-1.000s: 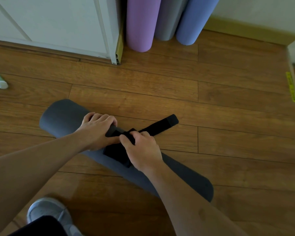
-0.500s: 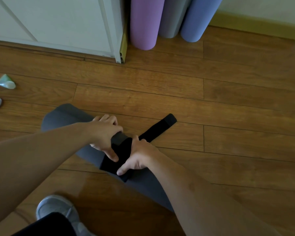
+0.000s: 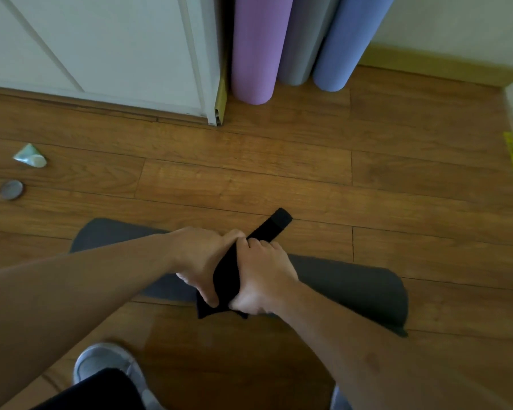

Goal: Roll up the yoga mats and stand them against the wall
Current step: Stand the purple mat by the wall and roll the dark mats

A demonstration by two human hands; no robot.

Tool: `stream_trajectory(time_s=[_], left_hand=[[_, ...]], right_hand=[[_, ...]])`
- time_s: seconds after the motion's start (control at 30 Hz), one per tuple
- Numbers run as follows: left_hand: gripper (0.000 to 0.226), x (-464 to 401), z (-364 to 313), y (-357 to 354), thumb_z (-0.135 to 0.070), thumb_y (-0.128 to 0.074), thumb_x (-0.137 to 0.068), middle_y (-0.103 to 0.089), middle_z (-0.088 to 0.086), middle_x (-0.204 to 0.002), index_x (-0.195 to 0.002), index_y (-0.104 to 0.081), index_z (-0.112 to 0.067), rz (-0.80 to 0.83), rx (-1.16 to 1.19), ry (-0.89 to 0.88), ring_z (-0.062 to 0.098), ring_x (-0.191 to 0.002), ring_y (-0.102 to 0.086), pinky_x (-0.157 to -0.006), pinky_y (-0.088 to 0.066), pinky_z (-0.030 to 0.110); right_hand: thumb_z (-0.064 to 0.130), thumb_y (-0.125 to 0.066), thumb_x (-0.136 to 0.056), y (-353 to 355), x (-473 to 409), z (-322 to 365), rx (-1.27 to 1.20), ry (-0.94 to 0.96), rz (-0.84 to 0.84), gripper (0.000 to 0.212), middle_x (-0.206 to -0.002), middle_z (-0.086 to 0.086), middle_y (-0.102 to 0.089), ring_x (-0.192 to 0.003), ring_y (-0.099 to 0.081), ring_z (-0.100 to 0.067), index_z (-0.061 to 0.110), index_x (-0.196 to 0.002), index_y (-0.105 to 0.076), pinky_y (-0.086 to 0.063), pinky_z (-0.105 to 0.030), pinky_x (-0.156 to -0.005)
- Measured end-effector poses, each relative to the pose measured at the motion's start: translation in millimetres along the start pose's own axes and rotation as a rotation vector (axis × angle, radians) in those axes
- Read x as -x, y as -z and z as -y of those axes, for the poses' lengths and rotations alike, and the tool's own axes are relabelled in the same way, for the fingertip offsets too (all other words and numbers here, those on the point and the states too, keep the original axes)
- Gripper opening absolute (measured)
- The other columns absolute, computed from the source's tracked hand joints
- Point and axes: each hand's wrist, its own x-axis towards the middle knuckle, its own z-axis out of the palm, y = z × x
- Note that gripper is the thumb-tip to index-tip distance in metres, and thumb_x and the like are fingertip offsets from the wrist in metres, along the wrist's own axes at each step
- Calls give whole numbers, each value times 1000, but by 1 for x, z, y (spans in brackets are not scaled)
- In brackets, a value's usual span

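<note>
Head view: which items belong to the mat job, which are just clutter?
Job:
dark grey mat, rolled, lying on floor
black strap, gripped by left hand and right hand
purple mat, grey mat, blue mat, standing

Clutter:
crumpled wrapper
round disc

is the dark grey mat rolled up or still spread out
Rolled up. The dark grey mat lies on the floor as a cylinder, both hands holding a black strap at its middle.

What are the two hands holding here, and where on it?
Both the left hand and right hand grip the black strap where it wraps the middle of the rolled dark grey mat.
</note>
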Motion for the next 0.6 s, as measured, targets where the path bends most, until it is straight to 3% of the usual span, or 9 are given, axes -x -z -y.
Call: stream_trajectory(time_s=[0.1, 0.2, 0.33, 0.37, 0.43, 0.5, 0.53, 0.6], left_hand=[[110, 22, -23, 29, -71, -90, -55, -59, -19, -111, -142, -33, -35, -144, -13, 74, 13, -99, -60, -83, -59, 36], [101, 55, -46, 65, -73, -88, -54, -61, -14, -117, -134, -39, -34, -309, 11, 128, 17, -102, -62, -85, -60, 39], [102, 116, -82, 120, -75, -86, -52, -63, -18, -115, -135, -39, -40, -561, 64, 129, 14, -100, -63, -87, -58, 36], [102, 133, -90, 131, -74, -86, -52, -64, -19, -113, -136, -39, -41, -612, 100, 140, 13, -98, -63, -86, -58, 36], [92, 169, -102, 146, -69, -90, -55, -64, -18, -106, -131, -46, -40, -698, 211, 158, 7, -93, -62, -78, -55, 29], [86, 204, -110, 154, -63, -96, -54, -65, -18, -103, -124, -53, -39, -772, 374, 166, 5, -91, -62, -71, -50, 24], [85, 220, -115, 157, -61, -98, -52, -66, -18, -104, -123, -56, -38, -799, 451, 165, 5, -93, -62, -71, -50, 24], [78, 248, -126, 156, -53, -101, -54, -72, -15, -102, -119, -63, -34, -849, 601, 135, 6, -92, -67, -72, -50, 24]], right_hand=[[58, -87, -64, 50, 15, -10, 139, 82, -75, 91, -121, 0, -60, -113, -60, -24, 17, -134, -46, -47, -43, -107], [62, -86, -65, 117, 40, -12, 252, 165, -182, 87, -124, 1, -58, -116, -58, -23, 19, -131, -47, -46, -41, -107], [55, -88, -71, 209, 103, 5, 366, 188, -394, 99, -136, -3, -51, -127, -50, -25, 15, -147, -38, -42, -41, -114], [50, -85, -77, 227, 124, 9, 339, 183, -475, 94, -139, -2, -49, -130, -47, -24, 16, -150, -37, -41, -40, -115], [34, -76, -90, 257, 173, 14, 80, 178, -669, 55, -130, 6, -54, -122, -52, -12, 21, -138, -52, -48, -31, -106], [11, -65, -96, 275, 221, 6, -355, 57, -808, 17, -100, 11, -69, -93, -66, -5, 23, -106, -68, -55, -21, -80], [2, -59, -94, 278, 236, -4, -545, -49, -851, 25, -84, 7, -73, -78, -70, -7, 23, -92, -72, -58, -25, -70], [-6, -50, -86, 274, 248, -25, -738, -238, -827, 36, -72, 0, -75, -65, -74, -16, 20, -76, -73, -64, -46, -66]])
